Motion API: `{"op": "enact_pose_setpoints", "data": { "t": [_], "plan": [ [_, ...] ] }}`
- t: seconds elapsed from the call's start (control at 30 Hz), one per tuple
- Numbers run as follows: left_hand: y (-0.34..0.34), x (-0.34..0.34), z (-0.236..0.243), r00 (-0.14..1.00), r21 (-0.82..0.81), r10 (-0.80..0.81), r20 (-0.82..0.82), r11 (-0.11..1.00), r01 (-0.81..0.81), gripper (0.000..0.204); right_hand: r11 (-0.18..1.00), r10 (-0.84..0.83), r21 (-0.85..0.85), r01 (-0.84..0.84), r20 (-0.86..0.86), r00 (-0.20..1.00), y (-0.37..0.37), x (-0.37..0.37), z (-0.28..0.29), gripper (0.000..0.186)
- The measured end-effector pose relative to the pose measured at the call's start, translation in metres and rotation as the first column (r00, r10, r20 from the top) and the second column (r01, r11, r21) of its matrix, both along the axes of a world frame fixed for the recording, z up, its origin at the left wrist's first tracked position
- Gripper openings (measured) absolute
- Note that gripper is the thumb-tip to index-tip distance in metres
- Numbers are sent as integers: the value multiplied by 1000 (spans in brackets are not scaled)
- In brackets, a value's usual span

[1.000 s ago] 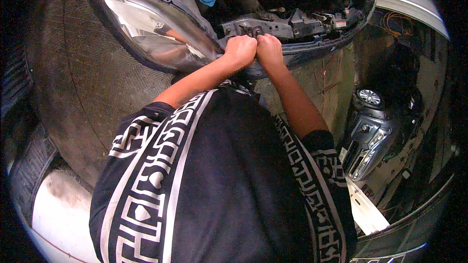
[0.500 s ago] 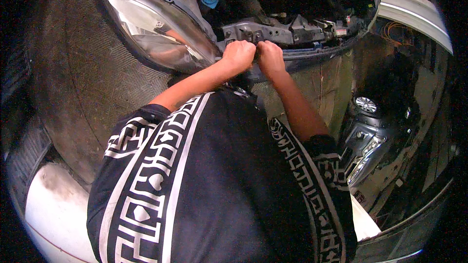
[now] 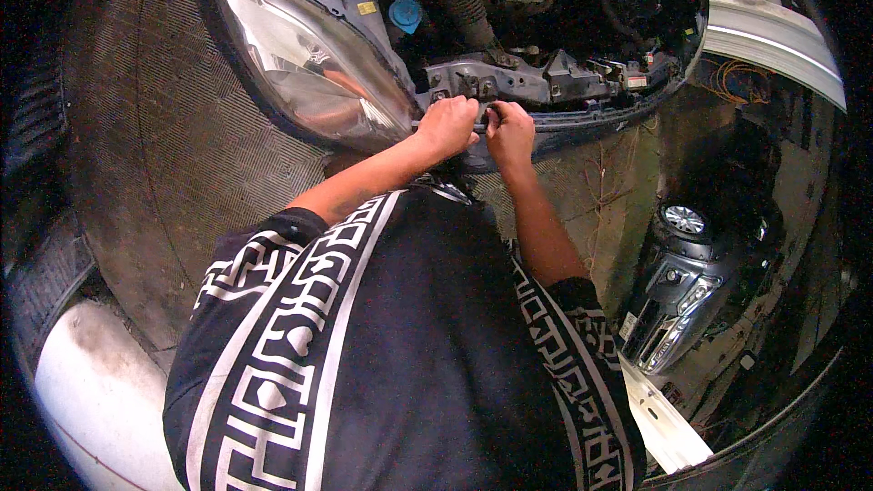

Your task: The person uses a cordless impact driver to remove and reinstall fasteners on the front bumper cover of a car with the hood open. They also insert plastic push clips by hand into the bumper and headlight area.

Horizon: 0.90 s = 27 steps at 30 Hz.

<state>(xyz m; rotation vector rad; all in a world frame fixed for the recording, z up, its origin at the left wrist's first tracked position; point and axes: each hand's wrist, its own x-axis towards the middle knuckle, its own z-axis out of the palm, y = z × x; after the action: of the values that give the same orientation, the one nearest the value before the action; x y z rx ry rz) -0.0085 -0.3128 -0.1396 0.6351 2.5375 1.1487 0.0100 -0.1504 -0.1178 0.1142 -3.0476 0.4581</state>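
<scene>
Both hands work close together at the car's front panel (image 3: 546,82) beside the headlight (image 3: 309,73). Left hand (image 3: 447,125) fisted, right hand (image 3: 509,130) pinched, each grip closed on a small part; contents cannot be identified.

Both hands sit side by side on the front panel (image 3: 546,82), headlight (image 3: 309,64) to their left.

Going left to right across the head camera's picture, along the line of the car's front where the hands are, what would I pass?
Headlight → blue cap → left hand → right hand → grey metal bracket of the car's front → white panel at the far right.
</scene>
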Motion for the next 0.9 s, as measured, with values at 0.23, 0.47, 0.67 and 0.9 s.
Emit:
{"op": "enact_pose_setpoints", "data": {
  "t": [0.23,0.47,0.67,0.9],
  "plan": [
    [8,3,-3,1000,-48,18,-22,999,-19,44,996,-22,92,13,90,996,-3,-8,-3,11],
    [0,11,-4,994,54,44,-98,998,-39,44,994,-83,-77,78,-66,994,-5,4,-4,19],
    [-9,16,-6,997,152,40,-67,988,-29,45,895,-412,-124,429,143,900,6,3,7,22],
    [-9,17,-5,984,308,159,-76,943,-129,33,870,-230,-331,365,383,895,40,-12,8,26]
  ]
}}
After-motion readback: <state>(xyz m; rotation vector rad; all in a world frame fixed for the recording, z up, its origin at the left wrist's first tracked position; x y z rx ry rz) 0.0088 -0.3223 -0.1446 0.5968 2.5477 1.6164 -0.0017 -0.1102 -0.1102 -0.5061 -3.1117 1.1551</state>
